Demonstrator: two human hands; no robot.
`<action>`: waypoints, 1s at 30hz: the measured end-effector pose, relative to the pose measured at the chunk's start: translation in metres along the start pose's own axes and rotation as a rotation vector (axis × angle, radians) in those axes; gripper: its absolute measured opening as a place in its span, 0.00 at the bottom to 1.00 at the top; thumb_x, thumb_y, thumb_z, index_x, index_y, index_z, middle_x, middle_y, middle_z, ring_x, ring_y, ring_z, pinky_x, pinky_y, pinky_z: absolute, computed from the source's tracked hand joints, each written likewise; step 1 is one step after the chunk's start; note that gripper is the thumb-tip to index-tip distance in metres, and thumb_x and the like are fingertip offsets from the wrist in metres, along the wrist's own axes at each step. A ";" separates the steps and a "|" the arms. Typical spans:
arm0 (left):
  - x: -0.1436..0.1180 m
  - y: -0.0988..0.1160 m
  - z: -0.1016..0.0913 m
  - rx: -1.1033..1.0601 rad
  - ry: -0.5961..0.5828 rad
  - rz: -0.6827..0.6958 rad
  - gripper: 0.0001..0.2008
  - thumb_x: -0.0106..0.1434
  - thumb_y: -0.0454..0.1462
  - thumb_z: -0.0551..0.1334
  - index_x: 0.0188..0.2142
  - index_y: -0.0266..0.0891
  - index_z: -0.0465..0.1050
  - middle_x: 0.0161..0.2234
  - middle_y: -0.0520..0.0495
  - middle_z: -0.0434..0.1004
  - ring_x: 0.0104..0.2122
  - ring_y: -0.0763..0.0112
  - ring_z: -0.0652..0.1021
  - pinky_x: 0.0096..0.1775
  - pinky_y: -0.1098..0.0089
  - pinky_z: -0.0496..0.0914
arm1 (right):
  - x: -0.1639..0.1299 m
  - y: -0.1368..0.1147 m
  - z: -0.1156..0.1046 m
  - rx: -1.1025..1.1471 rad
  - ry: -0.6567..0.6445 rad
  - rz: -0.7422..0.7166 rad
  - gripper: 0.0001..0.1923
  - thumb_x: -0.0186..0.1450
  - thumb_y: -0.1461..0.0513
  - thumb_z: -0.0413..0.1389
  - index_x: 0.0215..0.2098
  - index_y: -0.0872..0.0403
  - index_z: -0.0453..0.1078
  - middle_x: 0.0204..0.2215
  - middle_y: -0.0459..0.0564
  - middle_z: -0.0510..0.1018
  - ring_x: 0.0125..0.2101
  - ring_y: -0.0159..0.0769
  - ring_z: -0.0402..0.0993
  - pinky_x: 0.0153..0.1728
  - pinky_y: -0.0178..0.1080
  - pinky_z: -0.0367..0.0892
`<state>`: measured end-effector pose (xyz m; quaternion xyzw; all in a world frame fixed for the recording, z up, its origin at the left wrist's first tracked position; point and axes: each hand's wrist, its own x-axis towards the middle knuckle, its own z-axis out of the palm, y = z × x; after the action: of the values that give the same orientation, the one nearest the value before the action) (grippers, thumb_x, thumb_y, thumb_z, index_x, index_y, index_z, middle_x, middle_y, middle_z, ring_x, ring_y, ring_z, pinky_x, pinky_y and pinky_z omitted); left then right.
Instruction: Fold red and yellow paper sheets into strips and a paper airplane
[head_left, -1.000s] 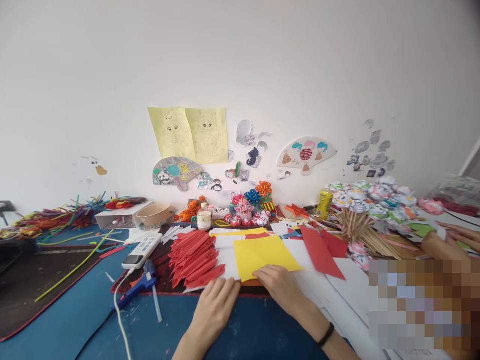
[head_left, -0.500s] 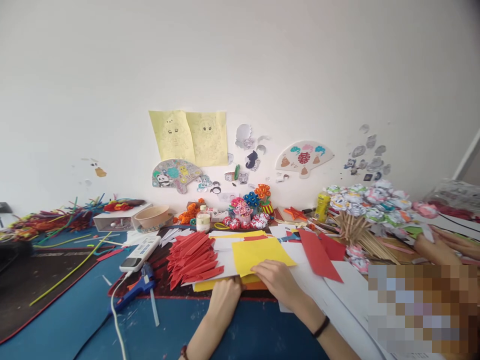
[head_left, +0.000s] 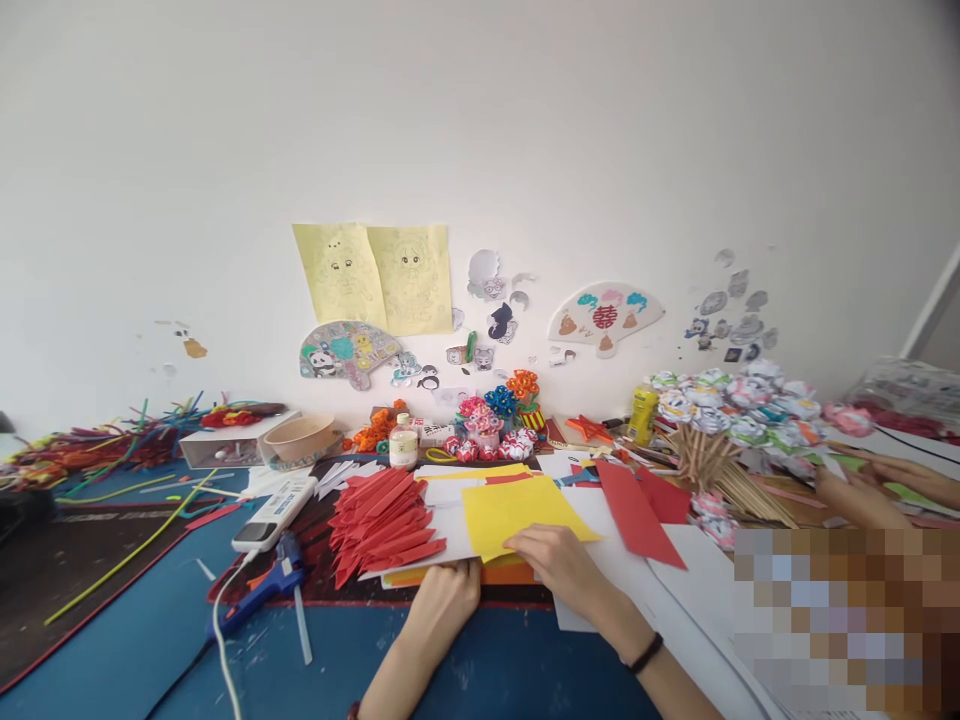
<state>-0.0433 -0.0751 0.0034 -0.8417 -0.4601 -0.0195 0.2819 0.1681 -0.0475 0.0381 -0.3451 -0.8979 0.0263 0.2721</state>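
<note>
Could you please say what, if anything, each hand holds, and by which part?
The right hand appears to hold the top yellow paper by its near edge. With fingertips hidden, what the left hand holds cannot be told.

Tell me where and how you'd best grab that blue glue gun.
Probably by the blue glue gun's handle, coming from the near left: it slants that way, its black cord trailing off the end, clear of the protruding glue stick.

My right hand: bare; narrow black band at the wrist, surface looks plain. My left hand: bare; dark reddish-brown bracelet, partly cut off at the near edge, detail too small to read. Both forearms uncovered where visible.
</note>
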 end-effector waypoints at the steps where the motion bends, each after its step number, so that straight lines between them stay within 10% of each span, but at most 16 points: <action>1: -0.001 0.001 0.003 0.040 0.022 0.014 0.15 0.59 0.21 0.53 0.42 0.28 0.72 0.31 0.36 0.77 0.28 0.60 0.79 0.27 0.67 0.73 | 0.000 0.000 0.000 0.000 -0.003 0.002 0.18 0.68 0.71 0.45 0.42 0.51 0.75 0.35 0.49 0.81 0.34 0.36 0.77 0.33 0.35 0.67; 22: -0.009 -0.003 -0.001 -0.061 0.194 -0.131 0.08 0.58 0.25 0.60 0.34 0.37 0.71 0.26 0.49 0.76 0.24 0.65 0.77 0.24 0.70 0.66 | -0.003 0.004 0.006 0.009 0.045 -0.032 0.16 0.68 0.70 0.47 0.42 0.52 0.75 0.36 0.49 0.82 0.35 0.38 0.78 0.34 0.37 0.69; 30: -0.020 -0.005 -0.019 -0.045 0.465 -0.083 0.13 0.65 0.26 0.51 0.27 0.38 0.67 0.21 0.50 0.71 0.19 0.70 0.72 0.23 0.69 0.60 | -0.004 0.005 0.008 0.042 0.083 -0.057 0.16 0.69 0.67 0.46 0.43 0.52 0.75 0.36 0.50 0.82 0.35 0.38 0.78 0.35 0.38 0.70</action>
<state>-0.0547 -0.0974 0.0162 -0.8010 -0.4165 -0.2346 0.3604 0.1692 -0.0454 0.0284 -0.3146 -0.8945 0.0232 0.3168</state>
